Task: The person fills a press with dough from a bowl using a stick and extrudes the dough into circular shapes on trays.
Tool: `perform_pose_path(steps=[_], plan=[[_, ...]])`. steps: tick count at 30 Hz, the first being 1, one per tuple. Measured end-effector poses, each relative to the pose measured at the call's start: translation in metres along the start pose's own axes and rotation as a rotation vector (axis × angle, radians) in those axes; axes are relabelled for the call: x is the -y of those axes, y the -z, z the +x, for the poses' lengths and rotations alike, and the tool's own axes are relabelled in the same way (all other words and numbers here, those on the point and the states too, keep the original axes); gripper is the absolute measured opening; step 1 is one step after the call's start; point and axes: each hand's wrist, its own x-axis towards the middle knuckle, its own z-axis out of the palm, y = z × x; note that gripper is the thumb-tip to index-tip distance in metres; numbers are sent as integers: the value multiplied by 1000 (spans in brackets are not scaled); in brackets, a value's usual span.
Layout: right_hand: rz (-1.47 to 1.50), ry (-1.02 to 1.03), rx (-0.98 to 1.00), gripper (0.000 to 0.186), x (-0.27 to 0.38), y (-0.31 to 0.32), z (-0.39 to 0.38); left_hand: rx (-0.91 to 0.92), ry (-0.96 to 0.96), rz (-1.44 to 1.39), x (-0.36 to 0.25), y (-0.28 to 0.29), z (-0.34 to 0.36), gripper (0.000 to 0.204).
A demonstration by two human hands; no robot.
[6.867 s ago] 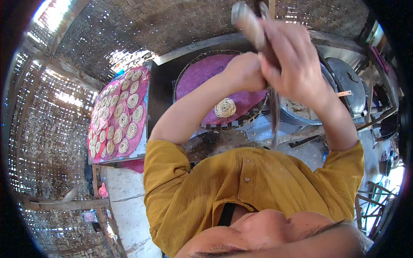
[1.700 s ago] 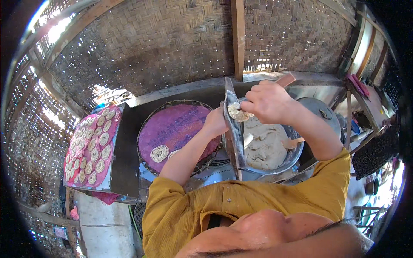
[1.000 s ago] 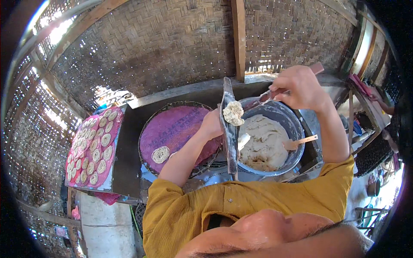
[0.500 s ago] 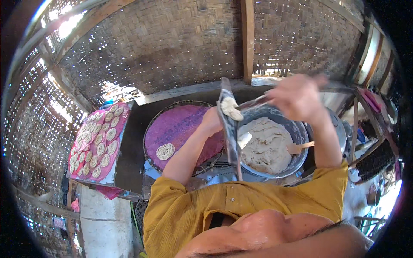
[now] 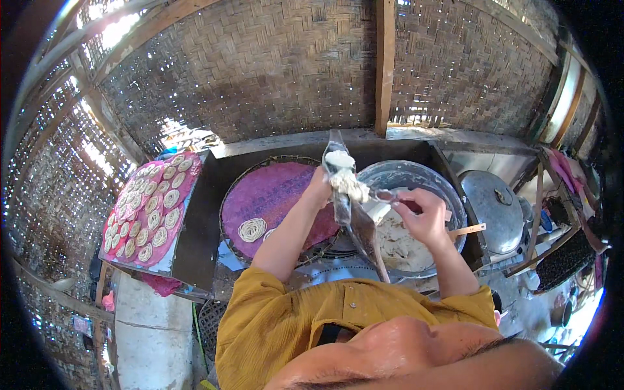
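My left hand (image 5: pixel 318 188) grips a long wooden press (image 5: pixel 342 213), held tilted above the tub's left rim; its fingers are partly hidden behind it. Pale, sticky dough (image 5: pixel 349 184) sits in a lump in the press's opening. With my right hand (image 5: pixel 421 216), fingers pinched, I hold a spoon (image 5: pixel 385 195) whose end touches that lump. Below, a big metal tub (image 5: pixel 465 211) contains more of the dough (image 5: pixel 403 246). A flat wooden spatula (image 5: pixel 468 230) leans on the tub's right rim.
To the left, a round tray with purple cloth (image 5: pixel 260 201) bears a few dough coils (image 5: pixel 252 229). Farther left, a pink-covered board (image 5: pixel 156 253) carries many coils. A lidded metal pot (image 5: pixel 492 211) stands right of the tub. A woven wall (image 5: pixel 260 78) rises behind.
My right hand has come down and left with the spoon to the press. More dough now lies in the press's opening, and the press's lower end has swung right.
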Motion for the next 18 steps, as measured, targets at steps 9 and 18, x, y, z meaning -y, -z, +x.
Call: perform_pose_path(steps=[9, 18], plan=[[-281, 98, -206, 15, -17, -12, 2, 184, -368, 872, 13, -15, -3, 48], [-285, -522, 157, 11, 14, 56, -37, 4, -446, 287, -48, 36, -49, 30]])
